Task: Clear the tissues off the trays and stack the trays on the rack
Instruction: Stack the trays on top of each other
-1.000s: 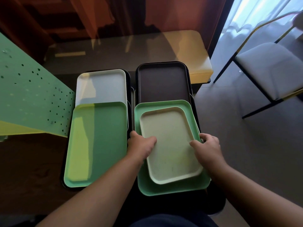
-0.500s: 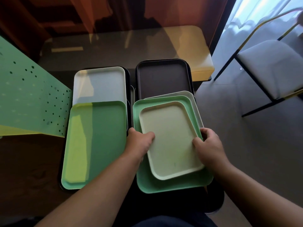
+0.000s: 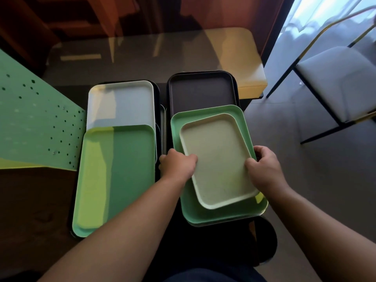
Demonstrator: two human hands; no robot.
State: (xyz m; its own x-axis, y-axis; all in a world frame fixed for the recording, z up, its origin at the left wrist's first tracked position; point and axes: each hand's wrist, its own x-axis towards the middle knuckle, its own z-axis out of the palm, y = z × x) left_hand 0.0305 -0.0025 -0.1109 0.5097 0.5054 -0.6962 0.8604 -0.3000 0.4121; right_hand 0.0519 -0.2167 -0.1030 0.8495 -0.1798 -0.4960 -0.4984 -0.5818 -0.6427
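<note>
A small cream tray [image 3: 218,159] lies inside a larger green tray [image 3: 205,214] at the right of the rack. My left hand [image 3: 178,164] grips their left edge, thumb on the cream tray. My right hand [image 3: 264,169] grips their right edge. Both trays sit skewed, rotated a little clockwise. A dark brown tray [image 3: 201,90] lies behind them. To the left a green tray [image 3: 122,176] overlaps a white tray [image 3: 120,104]. No tissues show on any tray.
A perforated green panel [image 3: 34,127] slants in from the left. Behind the rack stands a glass-topped table [image 3: 142,55] with a yellow corner. A grey chair [image 3: 337,82] with a black and gold frame stands on the floor at the right.
The cream and green trays have turned slightly clockwise and shifted right in my hands. The pale tray edge seen behind them half a second ago is now covered.
</note>
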